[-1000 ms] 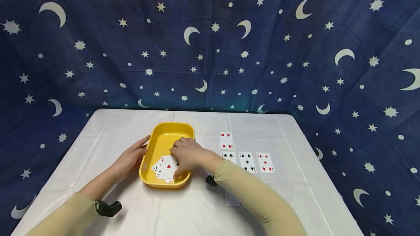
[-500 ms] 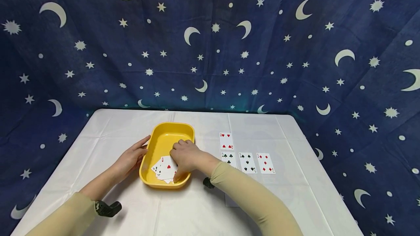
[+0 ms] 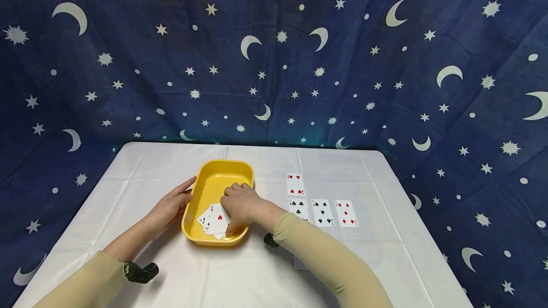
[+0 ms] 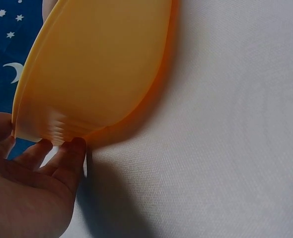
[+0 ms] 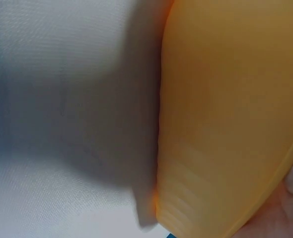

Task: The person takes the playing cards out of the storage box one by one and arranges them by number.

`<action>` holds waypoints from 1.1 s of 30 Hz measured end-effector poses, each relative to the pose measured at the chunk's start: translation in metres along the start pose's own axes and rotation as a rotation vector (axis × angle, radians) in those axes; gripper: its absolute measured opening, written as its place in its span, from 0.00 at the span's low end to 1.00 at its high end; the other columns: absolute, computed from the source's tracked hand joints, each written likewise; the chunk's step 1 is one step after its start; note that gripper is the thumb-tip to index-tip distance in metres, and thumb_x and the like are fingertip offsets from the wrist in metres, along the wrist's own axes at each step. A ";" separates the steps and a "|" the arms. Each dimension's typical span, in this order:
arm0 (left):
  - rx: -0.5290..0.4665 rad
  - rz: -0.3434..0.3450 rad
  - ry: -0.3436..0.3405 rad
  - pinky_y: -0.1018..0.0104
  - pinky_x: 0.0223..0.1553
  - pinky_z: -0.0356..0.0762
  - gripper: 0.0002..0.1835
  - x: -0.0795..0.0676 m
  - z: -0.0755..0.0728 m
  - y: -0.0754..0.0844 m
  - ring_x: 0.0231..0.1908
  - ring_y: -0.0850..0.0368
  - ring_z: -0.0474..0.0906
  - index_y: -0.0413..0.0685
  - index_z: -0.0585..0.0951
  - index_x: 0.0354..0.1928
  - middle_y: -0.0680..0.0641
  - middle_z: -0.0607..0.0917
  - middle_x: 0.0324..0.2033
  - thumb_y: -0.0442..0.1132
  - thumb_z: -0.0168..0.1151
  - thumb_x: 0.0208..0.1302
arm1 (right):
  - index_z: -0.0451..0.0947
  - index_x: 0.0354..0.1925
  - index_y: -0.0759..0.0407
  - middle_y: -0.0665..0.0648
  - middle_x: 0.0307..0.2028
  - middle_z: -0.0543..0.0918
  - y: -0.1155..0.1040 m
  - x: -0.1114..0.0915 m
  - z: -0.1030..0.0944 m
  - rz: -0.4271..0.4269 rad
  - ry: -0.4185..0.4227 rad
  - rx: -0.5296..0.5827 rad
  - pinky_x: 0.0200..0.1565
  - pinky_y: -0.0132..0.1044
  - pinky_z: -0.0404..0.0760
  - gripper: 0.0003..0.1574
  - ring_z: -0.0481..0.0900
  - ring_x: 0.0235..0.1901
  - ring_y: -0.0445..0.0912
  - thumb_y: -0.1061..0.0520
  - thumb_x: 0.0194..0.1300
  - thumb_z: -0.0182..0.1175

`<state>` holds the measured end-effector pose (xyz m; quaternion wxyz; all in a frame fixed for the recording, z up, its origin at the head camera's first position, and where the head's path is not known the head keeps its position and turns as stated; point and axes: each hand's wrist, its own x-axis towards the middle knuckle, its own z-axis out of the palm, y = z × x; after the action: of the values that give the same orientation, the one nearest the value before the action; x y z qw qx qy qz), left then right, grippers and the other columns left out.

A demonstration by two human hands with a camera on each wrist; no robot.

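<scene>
At the left, the outer wall of the yellow tray [image 3: 217,185] is touched by the fingertips of the left hand [image 3: 168,208], whose fingers are relaxed and slightly apart, not clamped on the rim. That light contact is probably enough to steady the tray; with a harder push it might be slid over the white cloth [image 3: 233,274].

Inside, a pile of cards [image 3: 215,220] is fanned loosely in the near part of the tray, a heart-marked one face up on top. Its right side is covered by the right hand [image 3: 243,206], with fingers bent down and thumb set at the cards. As the fingertips are hidden, it cannot be told whether a card is pinched or merely touched. One card is likely best separated by its edge, since thin cards are easily dragged together.

Further right, a hearts card [image 3: 295,184] is laid beyond a clubs card [image 3: 297,207], itself partly covered by the right sleeve [image 3: 325,255]; beside it are set a spades card [image 3: 323,213] and a diamonds card [image 3: 346,213]. The forearm is best lifted high, so that none is brushed askew.
</scene>
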<state>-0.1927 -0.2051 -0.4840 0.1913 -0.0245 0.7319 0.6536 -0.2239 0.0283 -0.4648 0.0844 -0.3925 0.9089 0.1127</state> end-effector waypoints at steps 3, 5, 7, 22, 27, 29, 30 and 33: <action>-0.002 -0.005 0.002 0.47 0.70 0.63 0.34 0.000 0.000 0.000 0.73 0.38 0.60 0.59 0.47 0.83 0.34 0.55 0.78 0.40 0.42 0.81 | 0.78 0.57 0.44 0.45 0.52 0.75 0.000 0.000 0.000 0.000 0.004 0.004 0.59 0.41 0.66 0.51 0.68 0.52 0.44 0.19 0.42 0.73; 0.000 -0.005 0.002 0.47 0.70 0.63 0.34 0.000 0.000 0.000 0.73 0.38 0.61 0.59 0.47 0.83 0.34 0.55 0.78 0.41 0.42 0.81 | 0.78 0.57 0.44 0.45 0.51 0.75 0.000 0.000 0.001 -0.001 0.006 0.005 0.59 0.41 0.66 0.51 0.67 0.52 0.44 0.20 0.42 0.73; 0.000 -0.002 -0.001 0.47 0.70 0.63 0.34 0.000 0.000 0.001 0.73 0.39 0.61 0.59 0.47 0.83 0.34 0.55 0.78 0.41 0.42 0.81 | 0.78 0.57 0.44 0.45 0.51 0.75 0.000 0.000 0.001 -0.003 0.008 0.004 0.58 0.40 0.67 0.50 0.68 0.51 0.44 0.20 0.42 0.73; -0.008 0.000 -0.007 0.50 0.69 0.66 0.34 0.000 0.000 0.001 0.73 0.39 0.61 0.59 0.47 0.83 0.34 0.55 0.78 0.41 0.43 0.81 | 0.77 0.59 0.44 0.45 0.51 0.76 0.004 -0.003 -0.003 -0.011 -0.004 0.103 0.57 0.39 0.67 0.48 0.67 0.52 0.43 0.24 0.46 0.74; -0.001 -0.007 -0.003 0.48 0.69 0.64 0.34 -0.001 0.000 0.002 0.73 0.38 0.61 0.59 0.47 0.83 0.34 0.55 0.78 0.40 0.43 0.81 | 0.77 0.60 0.45 0.45 0.51 0.76 0.007 -0.004 -0.005 -0.027 0.015 0.151 0.57 0.38 0.68 0.48 0.67 0.52 0.43 0.26 0.47 0.75; -0.002 -0.009 -0.005 0.47 0.70 0.63 0.34 -0.001 0.000 0.002 0.73 0.38 0.61 0.59 0.47 0.83 0.34 0.54 0.78 0.40 0.43 0.80 | 0.77 0.62 0.46 0.45 0.53 0.76 0.009 -0.006 -0.007 -0.033 0.030 0.167 0.59 0.39 0.67 0.49 0.67 0.54 0.43 0.27 0.47 0.75; -0.003 -0.010 -0.006 0.47 0.70 0.63 0.34 -0.001 0.000 0.002 0.73 0.38 0.61 0.59 0.47 0.83 0.34 0.54 0.78 0.40 0.43 0.80 | 0.77 0.63 0.46 0.45 0.54 0.76 0.010 -0.007 -0.008 -0.037 0.042 0.170 0.60 0.40 0.67 0.49 0.67 0.54 0.43 0.26 0.47 0.75; -0.004 -0.005 -0.008 0.48 0.69 0.64 0.34 -0.001 -0.001 0.002 0.73 0.38 0.61 0.58 0.47 0.83 0.34 0.54 0.78 0.40 0.42 0.80 | 0.75 0.67 0.47 0.46 0.59 0.76 0.016 -0.014 -0.015 -0.046 0.075 0.188 0.64 0.41 0.66 0.53 0.67 0.58 0.44 0.26 0.48 0.74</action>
<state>-0.1927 -0.2056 -0.4815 0.1960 -0.0240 0.7298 0.6545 -0.2273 0.0444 -0.4445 0.0892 -0.4076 0.9087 0.0103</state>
